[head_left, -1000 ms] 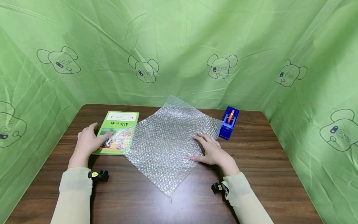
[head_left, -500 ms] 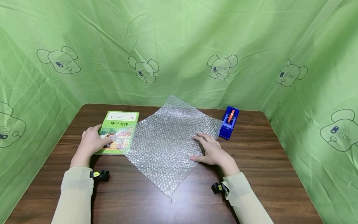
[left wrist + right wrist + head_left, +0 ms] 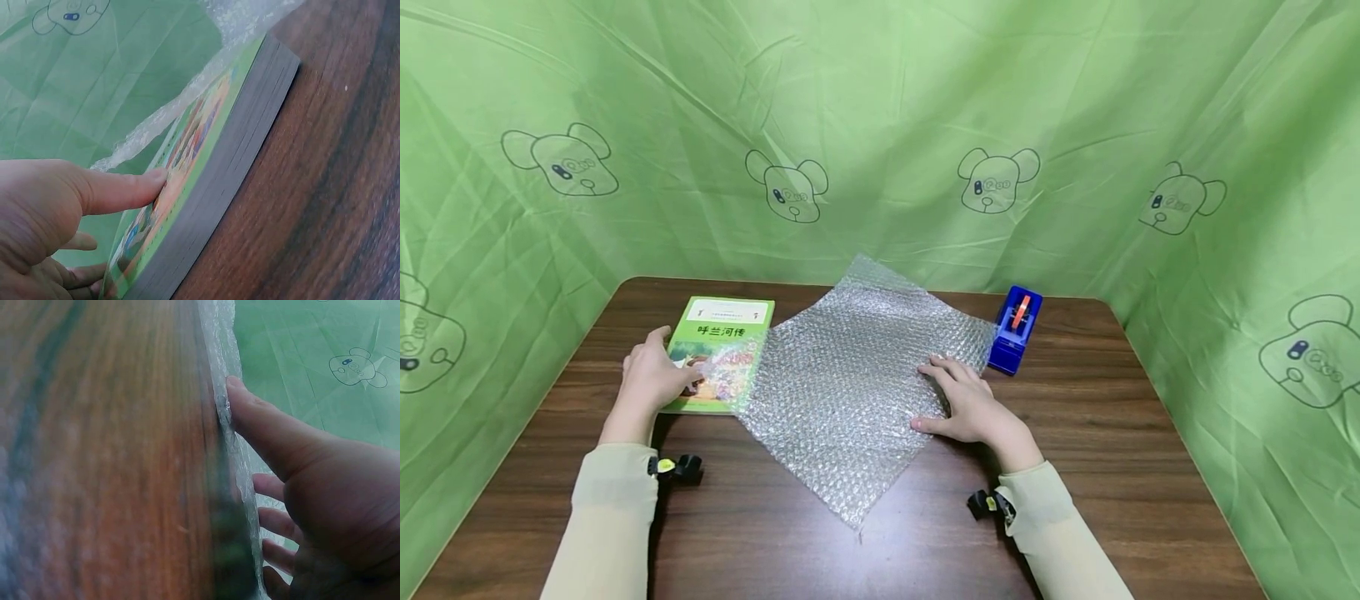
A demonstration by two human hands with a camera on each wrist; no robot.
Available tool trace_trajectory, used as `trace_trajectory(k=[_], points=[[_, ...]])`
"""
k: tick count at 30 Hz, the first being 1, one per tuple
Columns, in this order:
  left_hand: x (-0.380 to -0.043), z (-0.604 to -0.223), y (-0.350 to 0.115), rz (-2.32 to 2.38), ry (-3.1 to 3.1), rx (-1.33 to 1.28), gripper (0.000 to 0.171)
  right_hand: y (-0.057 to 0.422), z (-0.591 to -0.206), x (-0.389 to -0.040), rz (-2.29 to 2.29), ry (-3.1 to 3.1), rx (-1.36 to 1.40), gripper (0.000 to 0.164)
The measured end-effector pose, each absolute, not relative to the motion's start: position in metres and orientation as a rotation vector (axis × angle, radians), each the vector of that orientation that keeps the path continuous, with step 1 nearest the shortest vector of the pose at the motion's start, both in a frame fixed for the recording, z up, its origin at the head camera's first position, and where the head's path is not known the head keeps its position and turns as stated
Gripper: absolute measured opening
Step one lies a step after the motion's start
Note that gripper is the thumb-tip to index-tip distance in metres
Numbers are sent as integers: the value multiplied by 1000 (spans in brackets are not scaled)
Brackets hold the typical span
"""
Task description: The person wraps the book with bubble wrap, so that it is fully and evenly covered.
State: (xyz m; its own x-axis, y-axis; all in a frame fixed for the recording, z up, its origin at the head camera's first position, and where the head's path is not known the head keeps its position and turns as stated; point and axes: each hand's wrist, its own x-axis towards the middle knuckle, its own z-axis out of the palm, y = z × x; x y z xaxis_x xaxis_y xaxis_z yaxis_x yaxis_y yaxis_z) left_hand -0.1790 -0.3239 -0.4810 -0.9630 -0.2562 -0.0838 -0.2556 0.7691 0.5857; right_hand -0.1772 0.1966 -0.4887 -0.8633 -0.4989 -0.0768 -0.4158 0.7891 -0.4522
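Note:
A sheet of clear bubble wrap (image 3: 842,375) lies spread like a diamond in the middle of the table. To its left lies a green paperback book (image 3: 721,312), its lower right cover overlapped by the wrap's left corner. My left hand (image 3: 653,373) holds the book at its left side, thumb on the cover and fingers along the edge. In the left wrist view the thumb (image 3: 128,190) touches the picture, and the book's page block (image 3: 231,162) faces the camera. My right hand (image 3: 966,402) rests on the wrap's lower right side, fingers spread.
A blue tape dispenser (image 3: 1015,329) with an orange-red roll stands at the back right, just beyond the wrap's right corner. Green curtains (image 3: 880,125) enclose the wooden table (image 3: 1097,450) at the back and sides.
My left hand has shifted slightly right, closer in against the book, with its fingers drawn nearer the left edge. My right hand and the bubble wrap have stayed in place.

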Motion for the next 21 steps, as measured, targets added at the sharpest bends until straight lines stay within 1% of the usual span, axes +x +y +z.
trace_trajectory(k=[5,10,15,19,21], points=[[-177,-482,-326,-1069,-2939,436,118,197,-489,-176,-641,2778,-705,98],[-177,-482,-328,-1158,-2910,413,114,198,-492,-177,-646,2791,-721,98],[-176,-482,-332,-1226,-2857,402,102,198,-493,-177,-643,2791,-724,98],[-173,-482,-336,-1319,-2776,459,84,198,-492,-178,-641,2788,-723,98],[-172,-482,-338,-1343,-2742,478,78,198,-491,-178,-643,2786,-723,98]])
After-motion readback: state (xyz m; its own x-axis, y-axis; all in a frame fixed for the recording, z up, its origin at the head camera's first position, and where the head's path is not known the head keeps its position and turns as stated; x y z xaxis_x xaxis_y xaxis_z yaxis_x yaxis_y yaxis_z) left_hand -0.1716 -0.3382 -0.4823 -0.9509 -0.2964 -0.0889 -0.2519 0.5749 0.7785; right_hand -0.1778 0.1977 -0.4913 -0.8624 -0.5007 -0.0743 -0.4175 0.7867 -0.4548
